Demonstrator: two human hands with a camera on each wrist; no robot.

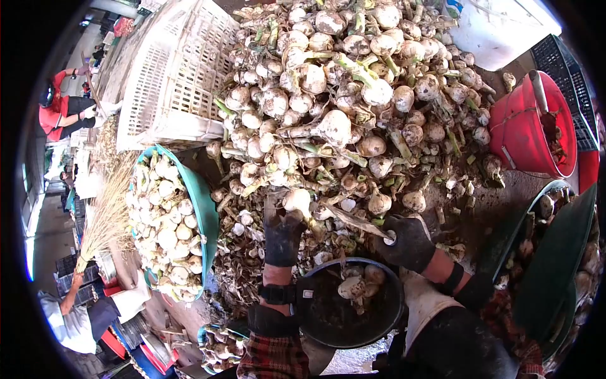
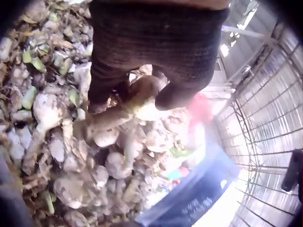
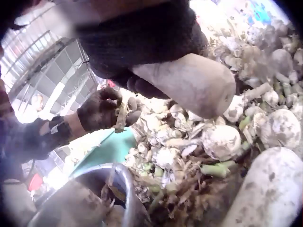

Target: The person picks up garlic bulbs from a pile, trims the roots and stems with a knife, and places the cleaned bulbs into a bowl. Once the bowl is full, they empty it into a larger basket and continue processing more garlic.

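My left hand, in a dark glove (image 1: 282,241) (image 2: 156,42), pinches a pale bulb (image 1: 297,201) (image 2: 146,91) by its sides, with a stem (image 2: 110,119) attached. In the right wrist view that hand (image 3: 97,112) holds the bulb by the stem's side. My dark-gloved right hand (image 1: 406,245) (image 3: 142,40) is curled round a pale, rounded handle-like piece (image 3: 199,85). A long thin brownish strip (image 1: 356,221) runs from the right hand toward the bulb; whether it is a blade or stem, I cannot tell. Below both hands is a black bucket (image 1: 308,322) with a few bulbs (image 1: 353,287).
A large heap of bulbs with stems (image 1: 341,88) lies ahead. To the left stand a green tub (image 1: 205,208) of bulbs and a white crate (image 1: 183,76). On the right are a red bucket (image 1: 514,129) and a green container (image 1: 555,271). Two people are at far left.
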